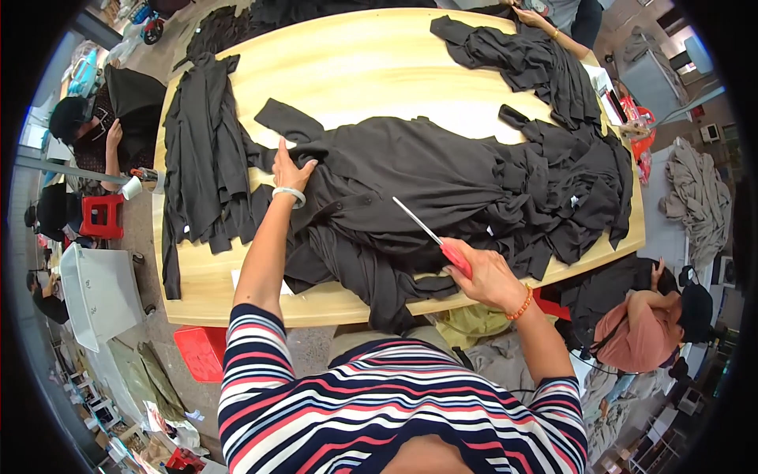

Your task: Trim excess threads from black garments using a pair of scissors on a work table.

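Observation:
A dark garment (395, 170) with buttons is spread across the table in front of me, its folds bunched toward the right. My left hand (290, 171) rests at its left end, thumb and forefinger stretched apart against the cloth; the other fingers are partly hidden. A bracelet circles that wrist. In my right hand (485, 272) is a red-handled tool (456, 257) with a long, thin metal blade, held over the garment's near side. The blade points up and to the left; my fingers hide part of the handle.
Piles of dark garments lie on the wooden table (355, 59) at its left (207, 150) and far right (525, 59). Other people sit at the left, right and far right. Red stools (103, 216) and a white bin (106, 288) stand on the floor at left.

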A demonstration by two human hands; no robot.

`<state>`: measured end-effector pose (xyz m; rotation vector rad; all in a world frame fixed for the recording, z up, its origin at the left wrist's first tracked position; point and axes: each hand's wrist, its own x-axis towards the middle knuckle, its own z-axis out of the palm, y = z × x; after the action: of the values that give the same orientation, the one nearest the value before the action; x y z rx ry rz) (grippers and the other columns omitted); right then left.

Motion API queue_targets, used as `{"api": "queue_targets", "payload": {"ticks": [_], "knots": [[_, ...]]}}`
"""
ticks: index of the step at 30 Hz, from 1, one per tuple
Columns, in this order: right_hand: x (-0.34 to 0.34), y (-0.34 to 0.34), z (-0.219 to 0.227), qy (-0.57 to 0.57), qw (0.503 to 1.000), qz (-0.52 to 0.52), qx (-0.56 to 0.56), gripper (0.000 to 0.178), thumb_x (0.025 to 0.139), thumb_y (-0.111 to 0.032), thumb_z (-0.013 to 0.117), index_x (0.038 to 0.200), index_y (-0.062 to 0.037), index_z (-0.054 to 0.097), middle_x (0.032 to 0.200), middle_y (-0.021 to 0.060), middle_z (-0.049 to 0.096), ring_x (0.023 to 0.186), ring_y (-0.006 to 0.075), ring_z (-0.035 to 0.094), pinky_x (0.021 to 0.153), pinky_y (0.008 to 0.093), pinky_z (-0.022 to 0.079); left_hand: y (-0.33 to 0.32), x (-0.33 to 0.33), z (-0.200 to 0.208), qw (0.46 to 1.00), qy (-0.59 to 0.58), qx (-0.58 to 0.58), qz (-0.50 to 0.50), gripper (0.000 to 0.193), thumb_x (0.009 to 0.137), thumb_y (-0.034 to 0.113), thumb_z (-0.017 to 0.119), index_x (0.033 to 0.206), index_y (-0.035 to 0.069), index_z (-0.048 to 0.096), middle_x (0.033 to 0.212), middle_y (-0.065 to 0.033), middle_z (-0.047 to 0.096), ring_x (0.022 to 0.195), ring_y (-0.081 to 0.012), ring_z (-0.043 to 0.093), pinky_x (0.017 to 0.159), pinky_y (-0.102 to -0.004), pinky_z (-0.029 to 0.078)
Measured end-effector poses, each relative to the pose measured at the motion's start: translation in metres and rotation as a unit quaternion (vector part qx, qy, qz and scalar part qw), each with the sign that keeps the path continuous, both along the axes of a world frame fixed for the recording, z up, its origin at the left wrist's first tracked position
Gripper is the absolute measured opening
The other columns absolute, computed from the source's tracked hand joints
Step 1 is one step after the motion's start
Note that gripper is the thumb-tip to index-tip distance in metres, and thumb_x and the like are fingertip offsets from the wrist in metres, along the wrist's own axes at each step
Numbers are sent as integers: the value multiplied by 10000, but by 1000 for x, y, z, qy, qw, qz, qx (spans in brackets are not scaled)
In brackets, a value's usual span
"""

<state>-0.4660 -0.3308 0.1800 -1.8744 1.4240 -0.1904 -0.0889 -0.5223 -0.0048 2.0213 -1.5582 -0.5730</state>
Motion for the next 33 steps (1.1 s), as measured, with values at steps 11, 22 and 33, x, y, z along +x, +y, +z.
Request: {"api": "queue_targets", "payload": {"ticks": [11, 22, 33], "knots": [[-23, 9, -1, -54, 985, -93, -138, 574, 810, -143, 712, 1339, -116, 491, 798, 133, 657, 739, 310, 666, 688, 377, 518, -20, -7, 53, 972, 183, -128, -66, 158, 799, 65, 599, 940, -1, 628, 780, -86, 653, 703, -159, 602, 667, -281, 482], [22, -15, 26, -354, 923, -112, -98, 373, 739, -31, 685, 1090, 16, 568, 890, 129, 660, 794, 205, 650, 746, 286, 495, 173, -168, 226, 816, 312, -286, -393, 464, 713, 122, 836, 1100, 1, 609, 1166, -178, 568, 1053, -286, 568, 899, -364, 453], [39, -7, 135, -362, 917, 112, -125, 480, 668, -26, 724, 1115, -17, 550, 911, 163, 595, 779, 371, 615, 677, 344, 496, 194, -132, 225, 874, 161, -193, -417, 569, 791, 198, 736, 1271, -26, 530, 1304, -201, 528, 1220, -318, 521, 1086, -439, 369]]}}
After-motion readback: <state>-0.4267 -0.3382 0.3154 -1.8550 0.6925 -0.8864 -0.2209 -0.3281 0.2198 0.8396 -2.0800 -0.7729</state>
